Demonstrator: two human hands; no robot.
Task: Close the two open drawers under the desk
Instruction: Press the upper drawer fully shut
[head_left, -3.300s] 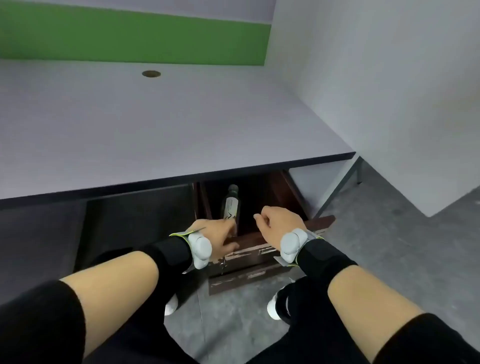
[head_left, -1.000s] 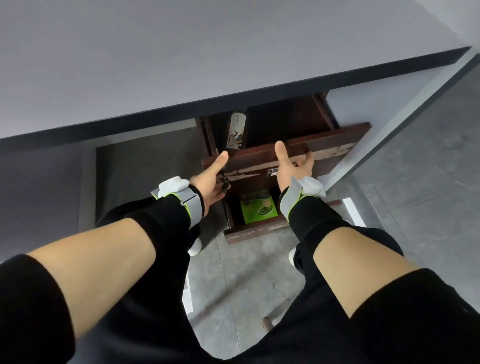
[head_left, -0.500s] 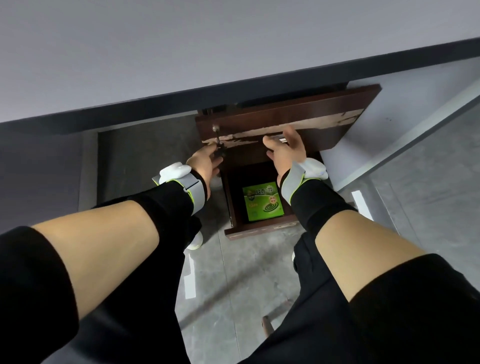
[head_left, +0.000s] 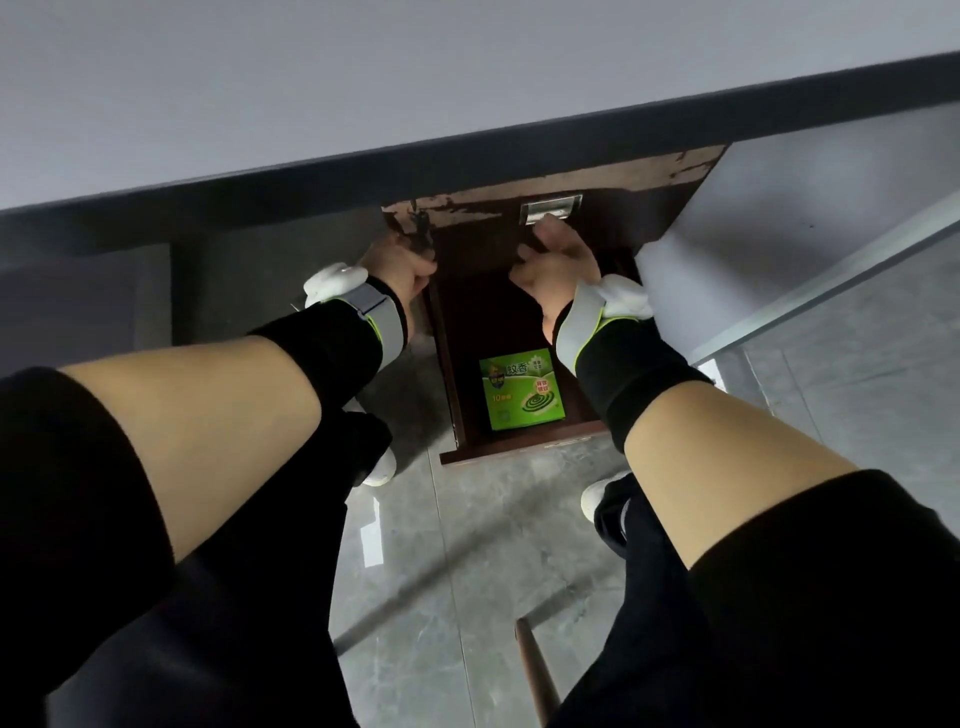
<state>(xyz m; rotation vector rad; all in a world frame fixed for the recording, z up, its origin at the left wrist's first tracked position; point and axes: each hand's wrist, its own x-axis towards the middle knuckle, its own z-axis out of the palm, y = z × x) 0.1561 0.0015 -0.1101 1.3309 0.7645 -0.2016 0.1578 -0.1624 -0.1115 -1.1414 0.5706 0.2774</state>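
The upper drawer front (head_left: 628, 213), dark brown with chipped veneer and a metal pull (head_left: 550, 208), sits far in under the desk edge (head_left: 467, 161). Both hands press against it with curled fingers. My left hand (head_left: 397, 267) is at its left end, just below a hanging bunch of keys (head_left: 420, 228). My right hand (head_left: 556, 265) is just under the pull. Below them the lower drawer (head_left: 519, 454) stands pulled out over the floor, with a green box (head_left: 521, 388) inside it.
The grey desk top (head_left: 363, 78) fills the upper view. A white side panel (head_left: 779, 208) stands right of the drawers. My white shoes (head_left: 382, 467) (head_left: 597, 493) flank the lower drawer on the grey tile floor. A brown wooden leg (head_left: 535, 670) pokes up near my knees.
The upper drawer has slid back under the desk, hiding the bottle inside it. Both hands followed it inward and their fingers curled. The lower drawer has not moved.
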